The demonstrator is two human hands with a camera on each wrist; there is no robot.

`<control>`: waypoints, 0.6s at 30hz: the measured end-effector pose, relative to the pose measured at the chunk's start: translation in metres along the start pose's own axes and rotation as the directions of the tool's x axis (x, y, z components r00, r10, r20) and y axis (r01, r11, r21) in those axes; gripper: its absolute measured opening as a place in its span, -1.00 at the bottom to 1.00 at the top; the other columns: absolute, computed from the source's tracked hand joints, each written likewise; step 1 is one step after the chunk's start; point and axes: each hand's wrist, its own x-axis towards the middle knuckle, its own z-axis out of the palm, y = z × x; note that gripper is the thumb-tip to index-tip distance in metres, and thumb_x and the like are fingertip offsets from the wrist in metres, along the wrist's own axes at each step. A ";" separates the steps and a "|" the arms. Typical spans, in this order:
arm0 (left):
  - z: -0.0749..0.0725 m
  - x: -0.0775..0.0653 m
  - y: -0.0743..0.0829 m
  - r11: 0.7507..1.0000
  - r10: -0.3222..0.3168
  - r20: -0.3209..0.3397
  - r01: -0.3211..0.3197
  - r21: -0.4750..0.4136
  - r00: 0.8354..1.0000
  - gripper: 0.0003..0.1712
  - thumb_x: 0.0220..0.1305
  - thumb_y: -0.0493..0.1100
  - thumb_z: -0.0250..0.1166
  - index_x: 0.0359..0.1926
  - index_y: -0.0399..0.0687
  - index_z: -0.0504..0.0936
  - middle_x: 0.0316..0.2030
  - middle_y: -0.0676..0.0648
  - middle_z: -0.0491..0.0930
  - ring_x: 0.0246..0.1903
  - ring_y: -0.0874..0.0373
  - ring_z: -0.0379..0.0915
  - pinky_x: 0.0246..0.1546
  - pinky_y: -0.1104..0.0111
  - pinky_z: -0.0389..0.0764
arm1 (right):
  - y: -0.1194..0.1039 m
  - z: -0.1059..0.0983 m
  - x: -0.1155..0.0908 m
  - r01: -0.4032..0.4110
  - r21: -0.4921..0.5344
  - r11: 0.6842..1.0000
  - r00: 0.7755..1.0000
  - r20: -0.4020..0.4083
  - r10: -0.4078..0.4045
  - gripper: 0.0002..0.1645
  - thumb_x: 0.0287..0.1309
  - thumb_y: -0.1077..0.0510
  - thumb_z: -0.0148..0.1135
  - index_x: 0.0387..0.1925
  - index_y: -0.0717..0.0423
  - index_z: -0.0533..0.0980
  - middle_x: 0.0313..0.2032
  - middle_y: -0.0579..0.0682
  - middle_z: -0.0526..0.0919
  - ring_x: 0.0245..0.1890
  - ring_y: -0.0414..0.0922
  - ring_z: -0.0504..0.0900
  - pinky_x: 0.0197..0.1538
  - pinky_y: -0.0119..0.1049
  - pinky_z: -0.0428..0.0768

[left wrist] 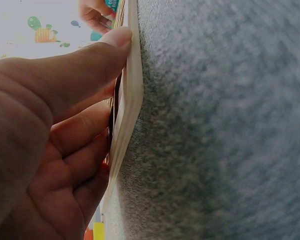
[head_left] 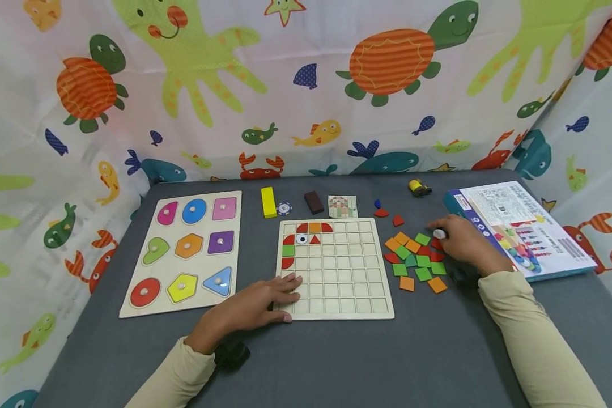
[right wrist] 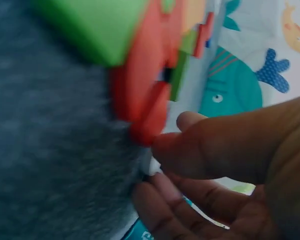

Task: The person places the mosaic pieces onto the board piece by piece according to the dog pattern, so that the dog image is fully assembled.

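Note:
My left hand (head_left: 262,303) rests at the lower left corner of a wooden grid board (head_left: 347,277), fingers spread on top and thumb (left wrist: 117,39) at the near edge. Red, orange and green pieces lie in the board's upper left cells, around a round eye piece (head_left: 301,239). Right of the board, my right hand (head_left: 459,241) is at the far right side of a pile of coloured pieces (head_left: 423,261). It pinches a small white piece (head_left: 440,233) between thumb and fingers; in the right wrist view red pieces (right wrist: 152,112) lie just beside the thumb.
A shape puzzle board (head_left: 178,260) lies on the left. Behind the grid board are a yellow block (head_left: 268,202), a poker chip (head_left: 284,208), a dark brown block (head_left: 314,202) and a picture card (head_left: 342,207). A flat box (head_left: 530,226) and small toy (head_left: 419,188) are on the right.

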 end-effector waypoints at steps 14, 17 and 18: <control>0.001 0.001 -0.001 1.000 0.000 -0.001 0.000 0.003 1.000 -0.41 0.29 -0.04 0.33 0.30 -0.11 0.48 0.41 -0.04 0.21 0.43 0.05 0.00 0.29 0.05 0.24 | 0.003 -0.001 -0.003 0.041 -0.045 0.998 0.999 -0.024 -0.042 -0.65 0.20 0.40 0.11 0.00 0.49 0.53 -0.15 0.37 0.58 -0.25 0.13 0.50 -0.21 0.04 0.52; 0.001 0.000 0.000 1.000 -0.002 -0.003 0.002 0.009 1.000 -0.40 0.28 -0.04 0.34 0.30 -0.11 0.47 0.42 -0.03 0.20 0.43 0.06 0.00 0.29 0.05 0.24 | 0.004 0.000 0.000 0.037 -0.031 0.999 0.998 -0.055 -0.038 -0.63 0.26 0.38 0.02 0.05 0.52 0.50 -0.14 0.37 0.59 -0.42 0.00 0.48 -0.40 -0.14 0.47; 0.001 0.000 0.000 1.000 -0.004 -0.002 0.004 0.008 1.000 -0.40 0.28 -0.04 0.34 0.30 -0.10 0.47 0.42 -0.03 0.20 0.43 0.06 0.00 0.29 0.06 0.24 | 0.004 0.001 0.001 0.035 -0.027 0.999 0.997 -0.067 -0.036 -0.62 0.27 0.38 -0.01 0.05 0.52 0.50 -0.14 0.37 0.59 -0.48 -0.04 0.46 -0.44 -0.19 0.43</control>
